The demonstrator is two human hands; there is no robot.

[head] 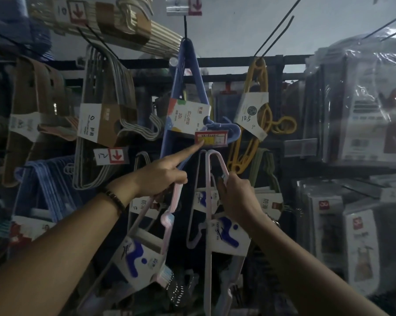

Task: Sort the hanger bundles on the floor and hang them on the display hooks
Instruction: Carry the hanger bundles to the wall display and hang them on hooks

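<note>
Your left grip [160, 176] holds a pink hanger bundle [147, 242] while its forefinger points at the price tag [211, 139], probably checking the match; your right grip [235, 197] clasps the hung bundle [229, 238] just below.

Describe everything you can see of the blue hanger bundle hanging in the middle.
The blue hanger bundle looks like plastic, several hangers stacked flat. It hangs on end from a black hook by one shoulder corner, its necks curling to the right. A white card sleeve with coloured patches and a handwritten 10 wraps it. A red-and-yellow price tag overlaps the necks; the left hand points a forefinger at that tag.
</note>
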